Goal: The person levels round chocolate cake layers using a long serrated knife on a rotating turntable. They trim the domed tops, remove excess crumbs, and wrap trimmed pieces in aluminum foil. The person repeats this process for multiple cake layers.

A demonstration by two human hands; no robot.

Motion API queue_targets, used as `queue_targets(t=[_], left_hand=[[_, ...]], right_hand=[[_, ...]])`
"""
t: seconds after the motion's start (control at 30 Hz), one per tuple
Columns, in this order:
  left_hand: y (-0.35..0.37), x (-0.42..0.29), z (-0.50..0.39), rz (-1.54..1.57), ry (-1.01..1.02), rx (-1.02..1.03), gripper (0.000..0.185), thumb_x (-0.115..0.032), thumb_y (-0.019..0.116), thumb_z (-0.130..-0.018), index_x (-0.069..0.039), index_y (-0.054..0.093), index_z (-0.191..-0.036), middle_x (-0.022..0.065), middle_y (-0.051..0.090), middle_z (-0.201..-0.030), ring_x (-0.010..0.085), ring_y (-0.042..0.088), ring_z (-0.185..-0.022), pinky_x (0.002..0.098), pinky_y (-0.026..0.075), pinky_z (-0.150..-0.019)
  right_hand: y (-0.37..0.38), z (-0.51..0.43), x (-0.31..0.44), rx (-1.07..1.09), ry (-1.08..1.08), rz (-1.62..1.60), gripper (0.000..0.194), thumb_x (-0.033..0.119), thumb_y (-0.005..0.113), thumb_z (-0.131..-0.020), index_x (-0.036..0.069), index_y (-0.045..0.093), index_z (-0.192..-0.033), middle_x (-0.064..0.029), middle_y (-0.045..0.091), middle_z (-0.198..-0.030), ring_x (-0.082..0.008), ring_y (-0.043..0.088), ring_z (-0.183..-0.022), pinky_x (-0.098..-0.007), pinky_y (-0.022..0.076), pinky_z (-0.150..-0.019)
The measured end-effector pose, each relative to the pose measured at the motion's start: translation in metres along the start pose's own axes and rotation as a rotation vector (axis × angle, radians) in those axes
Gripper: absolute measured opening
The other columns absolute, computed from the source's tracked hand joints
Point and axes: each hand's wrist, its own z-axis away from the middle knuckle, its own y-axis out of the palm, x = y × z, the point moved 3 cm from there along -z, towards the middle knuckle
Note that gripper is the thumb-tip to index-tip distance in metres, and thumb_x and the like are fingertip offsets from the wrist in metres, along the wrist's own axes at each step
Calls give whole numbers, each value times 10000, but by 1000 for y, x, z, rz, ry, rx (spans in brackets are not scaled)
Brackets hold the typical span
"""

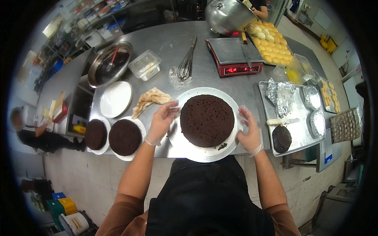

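A round chocolate cake layer (207, 121) rests on a white cake board (197, 148), which lies on a round metal plate or turntable (200, 157) right before me. A dark broken piece of cake (222, 146) sits on the board by its near edge. My left hand (162, 120), in a clear glove, is at the plate's left rim with its fingers spread. Opposite it, my gloved right hand (249, 129) curves around the right rim, fingers apart. Whether either hand touches the rim, I cannot tell. Neither hand grips anything.
Two chocolate cakes (125, 137) on boards, a white plate (115, 99), a stained cloth (152, 98) and a bowl of dark mixture (109, 65) stand left. Ahead are a whisk (186, 63) and red scale (234, 57). A tray (302, 129) holds foil and a knife. Other people work nearby.
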Motion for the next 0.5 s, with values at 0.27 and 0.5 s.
queue_targets(t=[0.27, 0.5], left_hand=[[24, -19, 27, -438, 154, 260, 1062, 17, 807, -778, -21, 286, -1702, 198, 406, -1699, 300, 395, -1586, 400, 272, -1334], [20, -16, 28, -397, 89, 281, 1181, -64, 918, -759, -9, 230, -1717, 213, 389, -1705, 306, 377, -1594, 411, 272, -1333]], right_hand=[[12, -2, -26, 223, 32, -229, 1060, 44, 921, -730, 16, 396, -1651, -177, 496, -1648, -305, 454, -1554, -423, 315, -1306], [13, -4, -35, 198, 54, -236, 1085, 77, 983, -689, -2, 430, -1619, -186, 532, -1604, -308, 520, -1496, -423, 368, -1277]])
